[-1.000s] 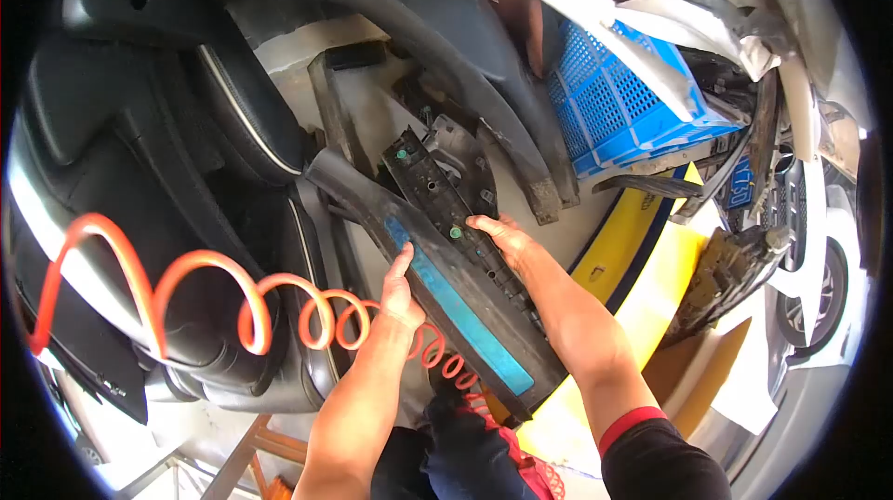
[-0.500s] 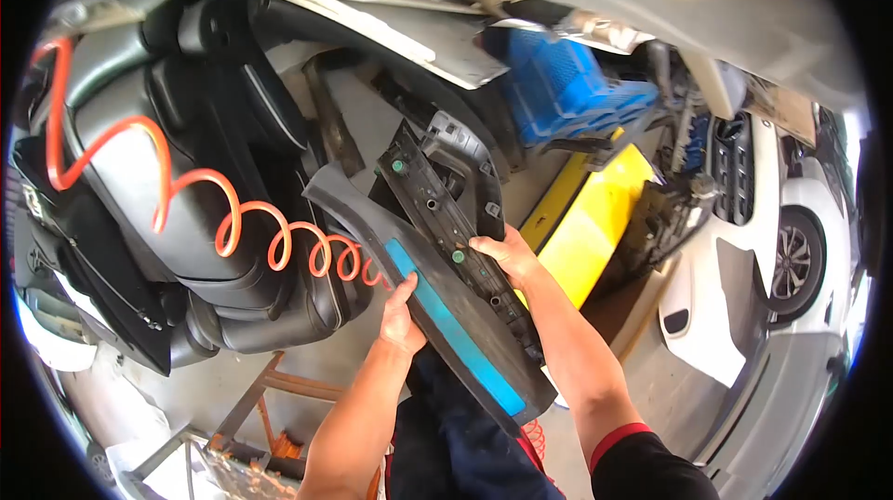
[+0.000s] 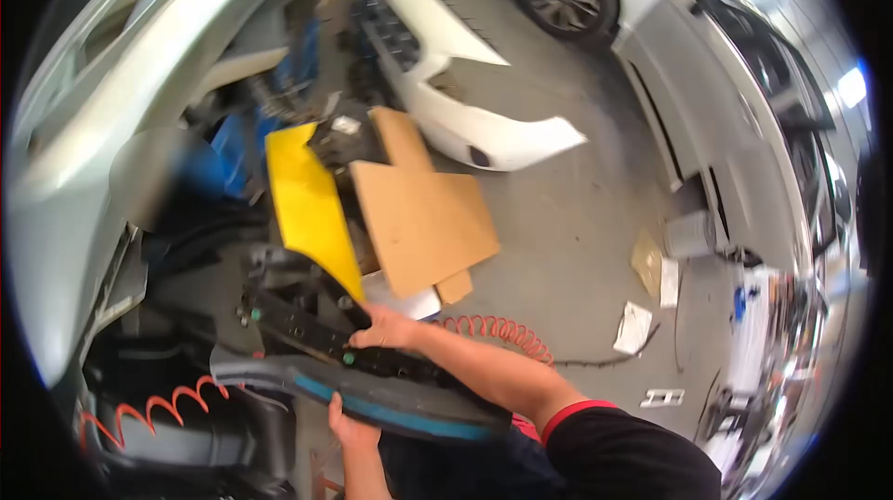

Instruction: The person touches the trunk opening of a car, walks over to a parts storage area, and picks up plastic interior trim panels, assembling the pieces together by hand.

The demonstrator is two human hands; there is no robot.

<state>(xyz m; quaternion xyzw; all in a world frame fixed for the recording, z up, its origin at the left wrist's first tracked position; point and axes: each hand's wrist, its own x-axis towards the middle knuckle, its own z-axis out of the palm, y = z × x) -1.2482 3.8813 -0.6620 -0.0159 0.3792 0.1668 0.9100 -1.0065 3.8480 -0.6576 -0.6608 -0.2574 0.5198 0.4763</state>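
Note:
A long dark grey car trim panel (image 3: pixel 270 372) with a blue strip along it lies across the front of my body. My left hand (image 3: pixel 353 427) is closed on its near edge, thumb on the blue strip. Along the panel's far side runs a black plastic trim piece (image 3: pixel 302 336) with green clips. My right hand (image 3: pixel 386 328) is closed on this black piece. Whether the two are joined cannot be made out. The undersides and several of my fingers are hidden.
A yellow panel (image 3: pixel 312 207) and cardboard sheets (image 3: pixel 423 226) lie beyond my hands. Further off is a white bumper (image 3: pixel 502 133). A grey car (image 3: pixel 716 81) stands at right. A coiled red hose (image 3: pixel 502 337) crosses the floor; a black seat (image 3: pixel 195 430) is lower left.
My view has swung to the right, bringing the bumper, cardboard and grey car into fuller sight. Both hands keep their hold, and the trim now lies closer to level in view.

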